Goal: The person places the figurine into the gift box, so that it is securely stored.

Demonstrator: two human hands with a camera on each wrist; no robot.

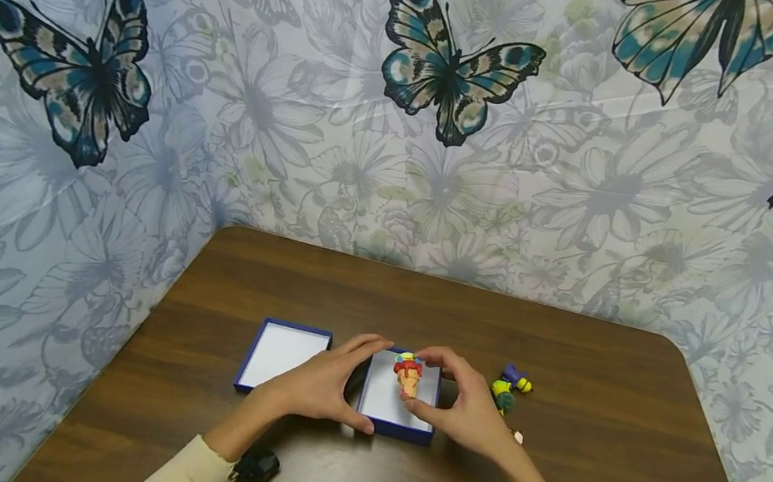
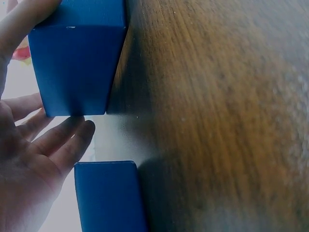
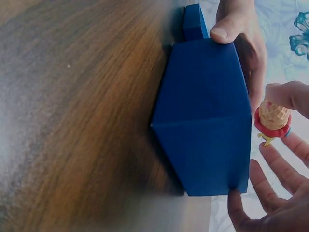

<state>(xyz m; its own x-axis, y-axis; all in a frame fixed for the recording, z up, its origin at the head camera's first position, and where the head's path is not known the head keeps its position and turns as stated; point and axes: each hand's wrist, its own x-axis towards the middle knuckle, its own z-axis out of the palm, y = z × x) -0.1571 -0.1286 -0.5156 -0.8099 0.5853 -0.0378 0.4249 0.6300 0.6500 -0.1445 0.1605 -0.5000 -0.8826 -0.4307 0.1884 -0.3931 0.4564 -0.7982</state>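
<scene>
A blue box with a white inside (image 1: pixel 394 429) stands open-side up on the wooden table. My left hand (image 1: pixel 327 379) spans its left side, thumb on the near edge and fingers at the far edge. In the right wrist view, the left thumb (image 3: pixel 219 34) lies on the box's rim. Over the box, my right hand (image 1: pixel 467 405) pinches a toy ice cream cone (image 1: pixel 407 371) between thumb and fingertips. This toy has a waffle cone, a red ruffled band and a yellow top. One right fingertip (image 3: pixel 235 195) is right at the box's corner.
A second shallow blue-rimmed white box part (image 1: pixel 285 356) lies to the left. Small purple-yellow (image 1: pixel 515 377) and green-yellow (image 1: pixel 502 394) toys lie right of my right hand. Another pale piece (image 1: pixel 518 436) is partly hidden by that hand. A butterfly-print cloth (image 1: pixel 439 199) hangs behind the table.
</scene>
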